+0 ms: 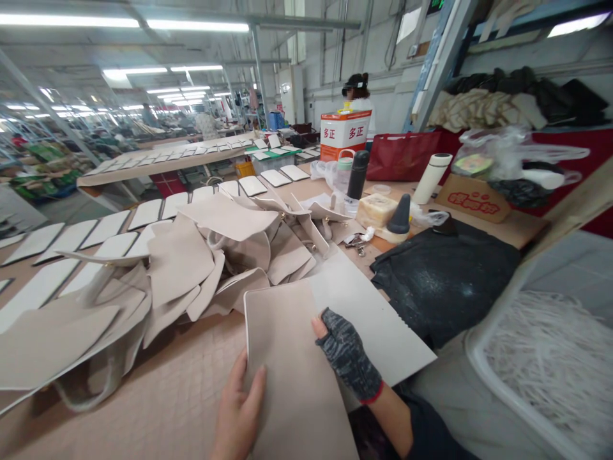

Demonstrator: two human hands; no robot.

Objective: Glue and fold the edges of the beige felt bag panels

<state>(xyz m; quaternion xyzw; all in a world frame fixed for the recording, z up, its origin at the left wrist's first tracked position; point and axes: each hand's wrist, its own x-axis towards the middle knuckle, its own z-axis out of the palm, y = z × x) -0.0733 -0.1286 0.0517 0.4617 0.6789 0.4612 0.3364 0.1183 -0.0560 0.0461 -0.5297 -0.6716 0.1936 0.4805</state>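
A beige panel with a pale edge (287,358) lies slanted in front of me at the lower middle. My left hand (242,402), bare, grips its left edge, thumb on top and fingers partly hidden beyond the edge. On the panel's right side rests my right hand (347,351) in a grey fingerless glove with a red cuff; its fingers are bent together, and what they hold, if anything, is hidden. A white board (368,313) extends beneath the panel and the glove. Behind and to the left is a heap of beige bag pieces with handles (182,255).
White panels with dark edges (110,230) line the table's left side. Right of the board are a black cloth (445,275), a dark cone (400,214), a yellowish block (376,209) and bottles. A bin of white strips (550,358) stands lower right. A person (359,96) is behind boxes.
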